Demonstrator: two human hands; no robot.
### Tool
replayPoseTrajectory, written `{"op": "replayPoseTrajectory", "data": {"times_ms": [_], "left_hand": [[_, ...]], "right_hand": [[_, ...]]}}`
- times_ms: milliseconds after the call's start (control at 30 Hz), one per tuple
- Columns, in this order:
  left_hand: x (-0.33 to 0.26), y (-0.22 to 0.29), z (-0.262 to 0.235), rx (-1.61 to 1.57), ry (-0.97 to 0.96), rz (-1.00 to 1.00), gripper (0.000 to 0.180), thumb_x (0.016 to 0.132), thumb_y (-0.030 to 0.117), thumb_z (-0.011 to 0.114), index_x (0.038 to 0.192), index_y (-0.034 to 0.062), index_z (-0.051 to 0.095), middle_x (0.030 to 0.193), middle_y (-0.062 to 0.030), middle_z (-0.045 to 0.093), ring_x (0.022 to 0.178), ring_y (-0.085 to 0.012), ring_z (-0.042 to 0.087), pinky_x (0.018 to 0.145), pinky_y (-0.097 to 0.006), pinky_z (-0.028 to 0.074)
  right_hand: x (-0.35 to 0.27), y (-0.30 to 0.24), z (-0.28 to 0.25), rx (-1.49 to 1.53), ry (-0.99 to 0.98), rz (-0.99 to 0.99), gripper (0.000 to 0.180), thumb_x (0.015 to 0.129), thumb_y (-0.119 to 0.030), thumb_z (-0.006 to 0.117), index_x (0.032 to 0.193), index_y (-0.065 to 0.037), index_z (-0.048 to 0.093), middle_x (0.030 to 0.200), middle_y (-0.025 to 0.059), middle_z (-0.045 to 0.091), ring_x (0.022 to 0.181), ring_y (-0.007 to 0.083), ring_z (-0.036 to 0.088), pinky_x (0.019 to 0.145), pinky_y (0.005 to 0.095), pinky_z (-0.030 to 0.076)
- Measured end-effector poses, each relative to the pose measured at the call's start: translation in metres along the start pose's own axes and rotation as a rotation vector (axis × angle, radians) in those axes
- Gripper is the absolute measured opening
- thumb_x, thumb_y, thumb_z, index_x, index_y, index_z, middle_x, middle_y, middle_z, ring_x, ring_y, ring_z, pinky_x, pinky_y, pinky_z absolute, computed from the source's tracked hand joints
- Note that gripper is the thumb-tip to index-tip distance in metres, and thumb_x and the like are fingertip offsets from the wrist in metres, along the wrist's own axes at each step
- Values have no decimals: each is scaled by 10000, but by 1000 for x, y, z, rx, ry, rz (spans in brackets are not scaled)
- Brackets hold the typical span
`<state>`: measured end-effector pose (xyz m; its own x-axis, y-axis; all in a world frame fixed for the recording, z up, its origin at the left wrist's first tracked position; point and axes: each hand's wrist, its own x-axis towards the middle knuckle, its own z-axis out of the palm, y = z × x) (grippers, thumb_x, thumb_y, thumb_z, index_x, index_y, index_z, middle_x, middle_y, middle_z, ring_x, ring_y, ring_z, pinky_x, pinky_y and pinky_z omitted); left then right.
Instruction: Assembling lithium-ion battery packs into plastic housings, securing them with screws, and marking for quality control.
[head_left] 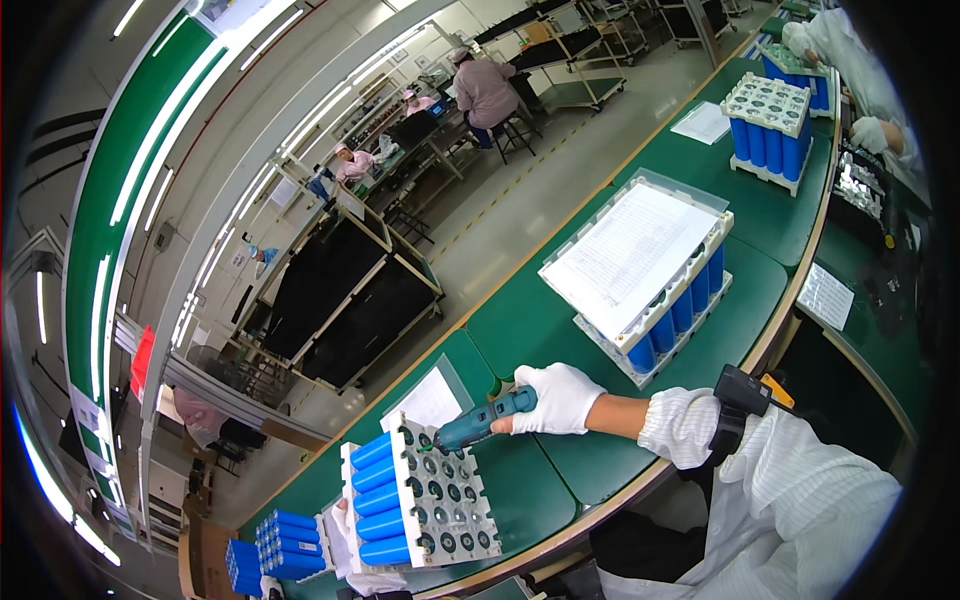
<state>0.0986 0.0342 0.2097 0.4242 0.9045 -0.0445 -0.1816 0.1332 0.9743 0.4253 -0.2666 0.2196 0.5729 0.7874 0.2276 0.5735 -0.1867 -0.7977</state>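
Observation:
A white-gloved right hand, my right hand [562, 398], is closed around a teal cordless screwdriver [487, 420]. The tool's tip meets the upper edge of the white holder plate on a battery pack [378, 500]. This pack has blue cylindrical cells lying sideways, and its plate of round cell ends faces right. My left hand [345, 525] shows only in part behind the pack's lower left side, gripping it; most of its fingers are hidden.
Another blue-celled pack [665, 335] under a paper sheet stands right of centre on the green bench [545, 500]. A further pack [768, 125] stands beyond it, near a co-worker's gloved hand [870, 135]. Loose blue cells [290, 545] stand at lower left.

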Motion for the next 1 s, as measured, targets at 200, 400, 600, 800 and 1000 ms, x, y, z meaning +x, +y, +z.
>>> {"op": "replayPoseTrajectory", "data": {"times_ms": [200,400,600,800,1000], "left_hand": [[-10,2,-1,14,26,38,483,934,424,538,1231,48,593,1170,-182,629,1045,-327,644,928,-512,478],[-18,-1,5,46,47,73,466,933,415,543,1215,50,609,1152,-182,640,1031,-326,652,920,-516,481],[-25,-2,-2,55,96,98,449,932,405,548,1200,53,625,1133,-182,650,1018,-326,661,913,-521,484],[-26,1,7,63,104,126,433,931,395,554,1184,55,641,1115,-183,661,1004,-326,669,905,-525,487],[-35,7,15,91,111,157,418,930,385,559,1168,57,657,1096,-183,672,991,-326,677,897,-529,489]], "right_hand": [[-4,-4,-2,-89,4,-55,779,716,-748,687,1012,-29,651,890,201,712,881,347,702,815,395,541],[-4,8,11,151,78,97,755,683,-732,730,952,-33,638,832,205,702,820,363,699,779,385,544],[-1,12,11,100,13,-31,738,629,-597,845,1024,-26,594,857,210,691,833,367,693,792,389,541],[-3,8,8,114,29,14,677,649,-610,829,935,-42,596,808,186,680,792,350,687,753,381,539],[-1,8,9,145,2,25,650,667,-590,824,925,-38,598,813,189,680,796,357,687,750,385,538]]}}
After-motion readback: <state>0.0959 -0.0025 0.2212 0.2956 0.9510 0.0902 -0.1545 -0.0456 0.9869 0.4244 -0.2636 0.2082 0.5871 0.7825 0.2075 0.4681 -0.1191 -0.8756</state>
